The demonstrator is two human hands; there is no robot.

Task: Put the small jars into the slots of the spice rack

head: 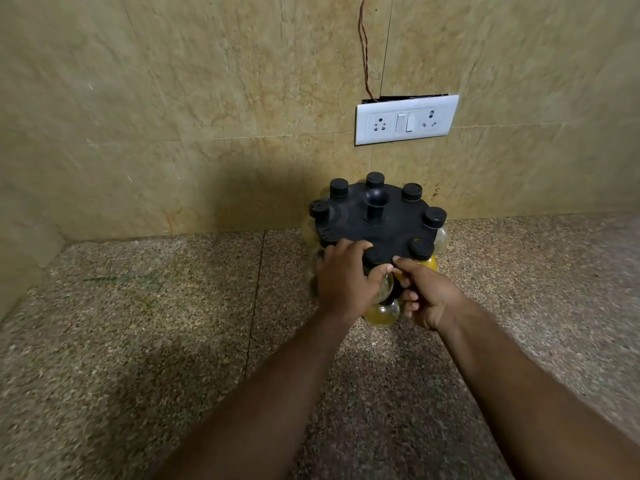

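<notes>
A round black plastic spice rack (391, 226) with a central upright handle post (375, 206) stands on the speckled brown granite table (156, 323), close against the beige marble-tiled wall (207, 98). Small clear glass jars with black caps sit in slots around its upper rim; caps are visible at the rear (375, 180), rear left (338, 187), rear right (412, 191), right (435, 217), left (319, 208) and front right (421, 249). A lower tier shows a jar with yellow contents (382, 313) at the front, below both hands.

The left hand (344, 275) rests on the front left edge of the rack, fingers curled over the rim and thumb pressed against the clear front jar (377, 261), whose black cap stands just above the thumb. The right hand (424, 294) is at the same jar from the right side, index finger extended to the cap's base and the other fingers folded inward. Both hands are closed about this jar, which sits at the front slot of the upper tier; whether it is fully seated cannot be determined.

A white switch-and-socket plate (407, 120) is mounted on the wall above the rack, with a thin brown wire (363, 46) running upward from its top edge.
</notes>
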